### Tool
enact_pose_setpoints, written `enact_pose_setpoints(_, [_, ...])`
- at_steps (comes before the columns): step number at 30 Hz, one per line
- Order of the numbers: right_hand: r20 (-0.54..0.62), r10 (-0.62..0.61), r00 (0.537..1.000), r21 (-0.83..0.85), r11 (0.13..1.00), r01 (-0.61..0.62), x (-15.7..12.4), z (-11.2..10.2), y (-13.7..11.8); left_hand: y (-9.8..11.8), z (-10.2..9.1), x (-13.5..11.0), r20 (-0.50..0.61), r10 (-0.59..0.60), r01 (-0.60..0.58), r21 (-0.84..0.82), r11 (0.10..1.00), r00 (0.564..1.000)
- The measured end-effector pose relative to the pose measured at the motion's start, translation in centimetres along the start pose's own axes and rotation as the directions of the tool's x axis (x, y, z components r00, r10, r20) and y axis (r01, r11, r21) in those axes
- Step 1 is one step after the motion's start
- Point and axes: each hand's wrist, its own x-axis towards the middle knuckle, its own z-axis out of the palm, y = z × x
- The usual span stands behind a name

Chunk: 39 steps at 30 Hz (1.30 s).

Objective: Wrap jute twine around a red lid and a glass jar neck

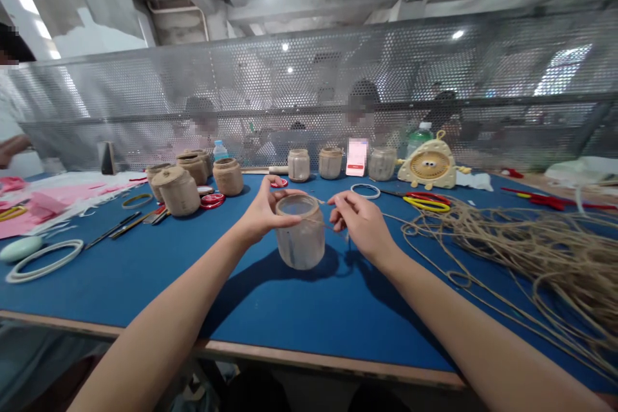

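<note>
A translucent glass jar [302, 248] stands on the blue tabletop in front of me. My left hand [265, 212] grips it around the neck, thumb at the near side and fingers behind the rim. Thin brown twine runs around the jar's neck toward my right hand [355, 215]. That hand is just right of the jar, its fingers pinched together on the twine [319, 223]. More twine trails rightward to a large loose tangle [521, 244] on the table.
Several twine-wrapped jars [178, 193] stand at the left and back. Scissors [427, 201], a yellow fan [429, 164], a phone [356, 158] and a white ring [365, 191] lie or stand toward the back right. A perforated metal screen [280, 90] rises behind. Pink fabric [43, 196] lies left.
</note>
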Motion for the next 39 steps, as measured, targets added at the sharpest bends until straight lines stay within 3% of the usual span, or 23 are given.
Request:
enact_pose_setpoints(2, [-0.017,-0.032,0.999,-0.002,0.999,0.032,0.2,-0.1,0.1,0.2,0.0,-0.1,0.087,-0.001,0.006,-0.056,0.998,0.996])
enact_pose_setpoints(5, [0.005,-0.181,0.983,-0.059,0.982,0.181,0.4,-0.2,0.3,0.1,-0.1,-0.2,0.228,-0.002,0.033,-0.134,0.990,0.974])
enact_pose_setpoints(10, [0.159,-0.421,0.893,-0.022,0.903,0.430,0.5,-0.5,0.6,-0.2,-0.5,-0.2,0.353,0.007,0.061,-0.182,0.981,0.936])
enact_pose_setpoints(19, [0.258,-0.516,0.817,0.106,0.855,0.507,-0.1,-0.6,0.3,-0.6,-1.3,-0.1,0.407,0.010,0.096,-0.238,0.966,0.913])
enact_pose_setpoints(35, [0.228,-0.604,0.764,0.038,0.789,0.613,-0.4,-0.7,-0.4,-0.7,-1.4,-0.1,0.398,-0.024,0.126,-0.232,0.964,0.917])
enact_pose_setpoints(39, [0.222,-0.664,0.714,-0.012,0.731,0.682,-0.5,-0.6,-0.6,-0.5,-1.3,-0.1,0.401,-0.027,0.132,-0.235,0.963,0.915])
